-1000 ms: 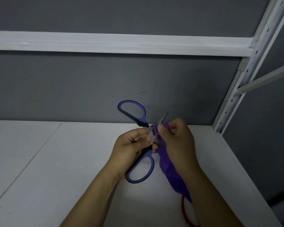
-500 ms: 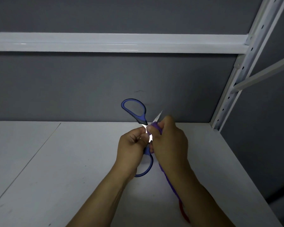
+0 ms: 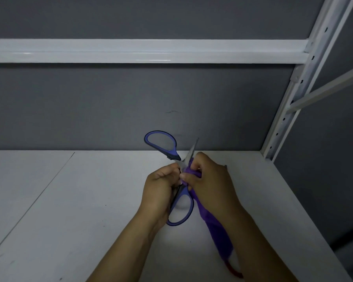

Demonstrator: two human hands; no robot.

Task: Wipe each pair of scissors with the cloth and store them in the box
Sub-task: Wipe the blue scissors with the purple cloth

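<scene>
Right hand (image 3: 210, 186) with cloth (image 3: 212, 226) slid down toward pivot; more scissors (image 3: 175, 154) blade tip bared.

- The worktop (image 3: 49, 200) has broad open room to the left of the left hand (image 3: 159, 192).
- A wall (image 3: 110, 108) closes the back, near the raised handle of the scissors (image 3: 174, 153).
- A rail (image 3: 130, 50) crosses overhead, well above both hands.
- A post (image 3: 289, 110) and brace (image 3: 324, 90) block the right back corner.
- The cloth (image 3: 214, 226) hangs below the right hand (image 3: 210, 184), taking up the room there.
</scene>
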